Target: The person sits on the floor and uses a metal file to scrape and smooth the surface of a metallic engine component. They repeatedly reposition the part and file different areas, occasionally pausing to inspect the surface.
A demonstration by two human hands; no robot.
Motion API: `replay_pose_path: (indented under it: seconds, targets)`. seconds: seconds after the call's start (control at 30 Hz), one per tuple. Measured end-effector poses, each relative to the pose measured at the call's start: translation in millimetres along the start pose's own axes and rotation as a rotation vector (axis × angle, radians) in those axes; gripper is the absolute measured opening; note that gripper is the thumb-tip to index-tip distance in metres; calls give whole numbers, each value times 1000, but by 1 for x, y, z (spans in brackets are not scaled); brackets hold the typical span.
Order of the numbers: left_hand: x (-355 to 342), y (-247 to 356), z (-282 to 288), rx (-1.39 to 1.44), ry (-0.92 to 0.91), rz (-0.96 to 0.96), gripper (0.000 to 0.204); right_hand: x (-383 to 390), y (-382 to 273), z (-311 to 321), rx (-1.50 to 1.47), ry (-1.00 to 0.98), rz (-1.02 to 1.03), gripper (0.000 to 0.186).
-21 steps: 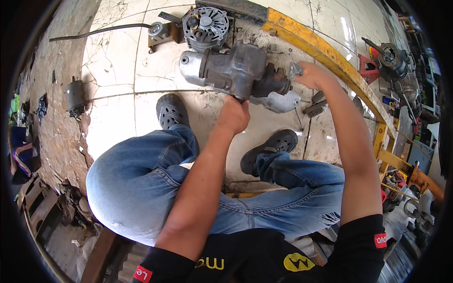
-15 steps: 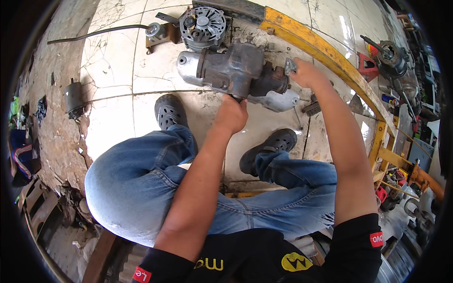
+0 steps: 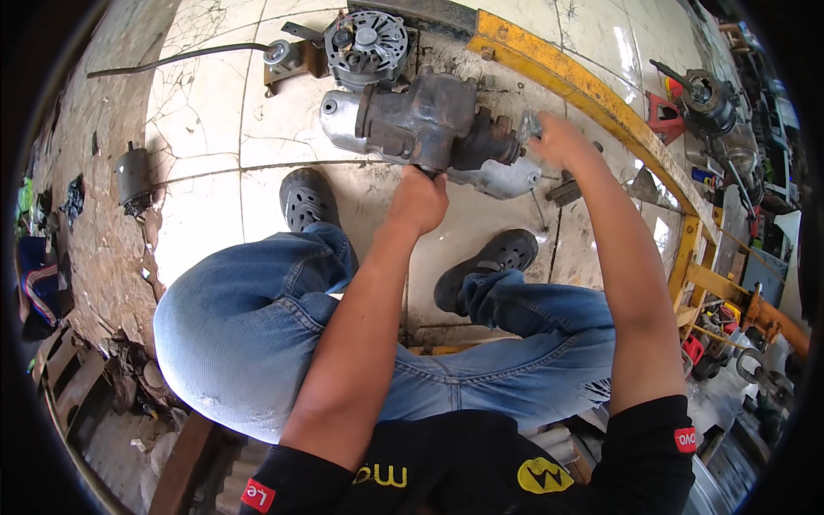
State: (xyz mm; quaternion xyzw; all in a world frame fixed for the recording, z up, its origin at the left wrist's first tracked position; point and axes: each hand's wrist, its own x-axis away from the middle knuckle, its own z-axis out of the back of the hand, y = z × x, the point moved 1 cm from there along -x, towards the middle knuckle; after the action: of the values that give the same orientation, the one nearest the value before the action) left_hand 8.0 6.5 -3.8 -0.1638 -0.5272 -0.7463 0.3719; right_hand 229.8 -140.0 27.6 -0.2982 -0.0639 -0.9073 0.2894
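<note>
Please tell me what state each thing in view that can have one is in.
Left grip: curled on the metal housing at its near end
Right grip: closed on a small grey piece
Small grey piece: held, blurred
Metal housing: grimy, held
Alternator: slotted face up
Floor tiles: cracked, stained
Yellow beam: paint worn
Jeans: faded, ripped on the right leg
Shoes: worn on both feet

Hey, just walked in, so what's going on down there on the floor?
The person's left hand grips the near end of a dark metal housing. Their right hand holds a small grey piece, blurred, close to the housing's right end. A round slotted part sits beyond the housing on the tiled floor.
</note>
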Motion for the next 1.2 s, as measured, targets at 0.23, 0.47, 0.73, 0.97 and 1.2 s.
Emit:
replay_pose_path:
  seconds: [0.23, 0.47, 0.73, 0.97, 1.2]
  targets:
    - [0, -2, -3, 0, 29, -30, 53, 8, 15, -18, -92, 205, -14, 37]
    - [-1, 1, -1, -14, 15, 5, 54, 30, -20, -18, -702, 108, -250, 26]
    - [3, 3, 3, 18, -11, 41, 55, 52, -43, -31, -690, 162, -319, 27]
    - [3, 6, 4, 29, -28, 72, 53, 42, -51, -36, -631, 167, -368, 38]
    - [3, 2, 4, 79, -25, 42, 49, 20, -62, -49, -460, 281, -405, 43]
